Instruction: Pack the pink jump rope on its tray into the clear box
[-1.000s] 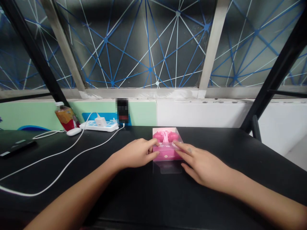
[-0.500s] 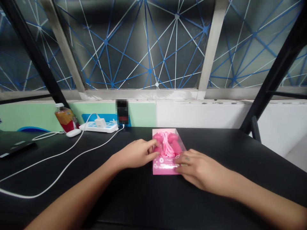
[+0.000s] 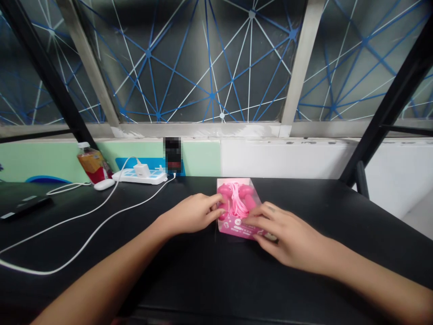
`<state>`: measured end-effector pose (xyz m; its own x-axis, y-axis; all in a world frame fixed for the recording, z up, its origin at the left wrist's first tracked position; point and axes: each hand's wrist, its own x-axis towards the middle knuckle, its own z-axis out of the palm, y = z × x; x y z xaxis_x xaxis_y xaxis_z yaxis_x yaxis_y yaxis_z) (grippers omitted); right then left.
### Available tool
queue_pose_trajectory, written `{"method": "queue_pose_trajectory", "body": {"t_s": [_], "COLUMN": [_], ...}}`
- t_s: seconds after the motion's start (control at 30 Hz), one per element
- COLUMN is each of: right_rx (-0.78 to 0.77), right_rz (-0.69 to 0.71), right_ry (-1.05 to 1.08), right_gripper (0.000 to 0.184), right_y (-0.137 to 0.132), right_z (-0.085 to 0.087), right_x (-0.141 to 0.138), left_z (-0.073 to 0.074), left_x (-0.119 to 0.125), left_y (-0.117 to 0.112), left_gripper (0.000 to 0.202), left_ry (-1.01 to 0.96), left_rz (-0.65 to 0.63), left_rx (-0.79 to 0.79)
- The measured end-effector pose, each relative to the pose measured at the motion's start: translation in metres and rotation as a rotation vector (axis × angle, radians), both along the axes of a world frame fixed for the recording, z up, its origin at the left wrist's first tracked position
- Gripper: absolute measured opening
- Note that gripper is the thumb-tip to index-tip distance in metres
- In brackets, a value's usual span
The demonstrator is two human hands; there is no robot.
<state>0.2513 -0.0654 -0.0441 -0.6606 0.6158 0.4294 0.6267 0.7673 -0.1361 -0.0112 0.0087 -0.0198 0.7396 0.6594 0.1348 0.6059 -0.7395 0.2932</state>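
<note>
A clear plastic box [image 3: 237, 210] holding a pink skipping rope with two pink handles lies on the black table [image 3: 203, 280], just beyond the middle. My left hand [image 3: 192, 214] grips the box's left side, thumb and fingers curled against it. My right hand [image 3: 287, 237] holds the box's near right corner, fingers laid over the pink label, and the near end looks tilted slightly off the table.
At the back left stand a white power strip [image 3: 140, 177] with a charger plugged in, a white mouse [image 3: 104, 184] and a juice bottle [image 3: 90, 166]. White cables [image 3: 84, 234] trail across the left of the table. A dark flat device [image 3: 23, 205] lies far left. Black frame posts rise on both sides.
The box went from standing on edge to lying back with its front face up. My right hand slid from its top to the near right corner; my left hand stayed on the left side.
</note>
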Motion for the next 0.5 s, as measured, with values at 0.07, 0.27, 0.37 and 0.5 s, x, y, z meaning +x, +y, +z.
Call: {"method": "queue_pose_trajectory", "body": {"t_s": [0.07,0.27,0.37,0.5], "right_rx": [-0.068,-0.198,-0.214,-0.327], "right_rz": [-0.003,0.152,0.219,0.299], "right_ry": [0.021,-0.146,-0.181,-0.183], "right_gripper": [0.041,0.026,0.026,0.024], "right_y": [-0.0038,-0.0070,-0.0058,-0.0086], "right_z": [0.0035,0.0051,0.0047,0.0101], "right_x": [0.0005,0.0006,-0.0013,-0.0038], "left_z": [-0.0013,-0.0044,-0.0052,-0.0061], "left_x": [0.0011,0.0007,0.0011,0.0030], "left_y": [-0.0001,0.0032,0.0053,0.0084], "left_gripper": [0.021,0.022,0.022,0.025], "left_ry": [-0.002,0.021,0.041,0.053], "left_rz": [0.002,0.058,0.103,0.182], "left_rx": [0.006,0.066,0.119,0.183]}}
